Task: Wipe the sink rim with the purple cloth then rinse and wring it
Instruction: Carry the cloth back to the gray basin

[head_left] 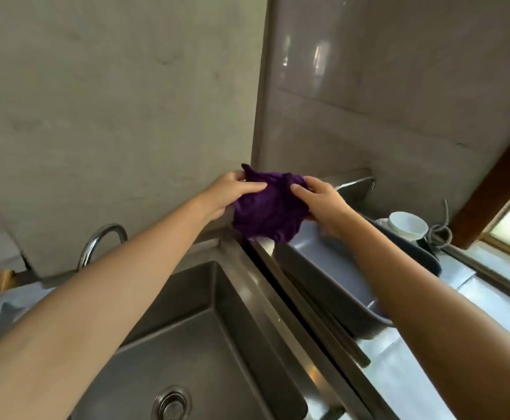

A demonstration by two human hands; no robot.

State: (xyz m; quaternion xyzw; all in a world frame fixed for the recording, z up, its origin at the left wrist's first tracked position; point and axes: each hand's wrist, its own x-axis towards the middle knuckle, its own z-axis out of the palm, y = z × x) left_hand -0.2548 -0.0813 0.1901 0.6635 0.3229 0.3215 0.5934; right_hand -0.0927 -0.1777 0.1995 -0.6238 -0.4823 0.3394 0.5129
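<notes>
Both hands are stretched out toward 12 o'clock, holding the purple cloth [267, 207] bunched in the air above the far corner of the sink rim [247, 268]. The left hand [232, 195] grips the cloth's left edge, thumb on top and fingers closed behind it; the right hand [320, 204] pinches the right edge the same way. The cloth's lower fold hangs just above the rim, near the wall corner [256, 140], which closes off room at 12 o'clock. Below, toward 6 o'clock, the steel basin [187, 344] lies open, its drain [172, 404] bare. The curved faucet [99, 241] stands at 9 o'clock, clear of the arms. At 3 o'clock a dark tub [423, 256] holding stacked white bowls [406, 225] crowds the counter [490, 304] beside the right forearm.
</notes>
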